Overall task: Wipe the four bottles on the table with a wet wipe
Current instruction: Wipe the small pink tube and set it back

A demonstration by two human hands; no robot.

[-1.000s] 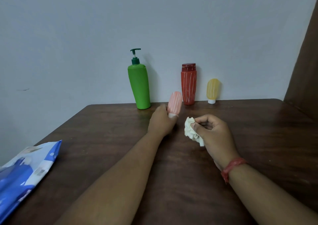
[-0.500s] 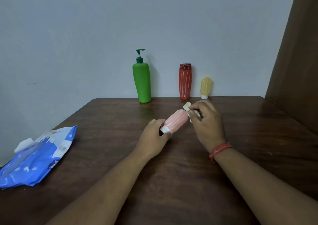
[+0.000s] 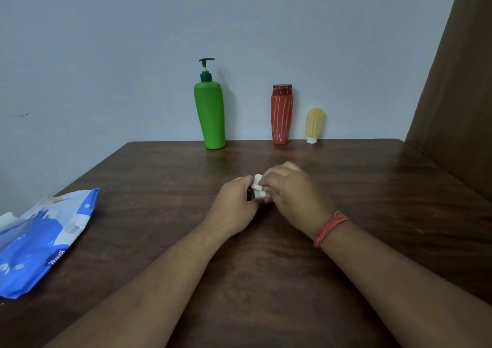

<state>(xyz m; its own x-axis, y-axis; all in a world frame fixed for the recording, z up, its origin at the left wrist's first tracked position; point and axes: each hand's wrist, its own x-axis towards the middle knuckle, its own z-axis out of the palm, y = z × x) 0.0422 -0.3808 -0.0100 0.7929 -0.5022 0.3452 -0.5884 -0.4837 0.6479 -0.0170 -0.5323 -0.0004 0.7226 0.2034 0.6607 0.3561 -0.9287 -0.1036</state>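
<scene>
**Wiping station: one small bottle in hand, three at the wall**

Item 1. Left hand (image 3: 234, 204), fingers curled inward over the centre of the dark wood-grain table (image 3: 372, 188). It closes on something between the two hands, judged to be the fourth, small bottle, which is almost wholly hidden; only a pale tip shows past the right knuckles. Purpose of the grip: to steady the bottle so the other hand can rub it.

Item 2. Right hand (image 3: 290, 190), a red thread band (image 3: 328, 228) on its wrist, pressed close against the left and curled around a crumpled white wet wipe (image 3: 258, 189). The wipe is bunched into a wad, likely so it can be dragged along a narrow body.

Item 3. Tall green plastic pump bottle with dark green dispenser (image 3: 210, 116), upright at the table's far edge, against the grey wall.

Item 4. Red-orange plastic bottle with thin pale stripes and red cap (image 3: 281, 116), upright, right of the green one, well apart from it.

Item 5. Small yellow ribbed squeeze bottle standing on its white cap (image 3: 314, 125), just beside the red one. Items 3 to 5 stand in a row clear of the working area; whether any has been wiped cannot be told.

Item 6. Blue-and-white soft plastic pack of wet wipes (image 3: 45, 241), lying flat at the left table edge, a white sheet showing at its opening, within reach for a fresh wipe.
</scene>
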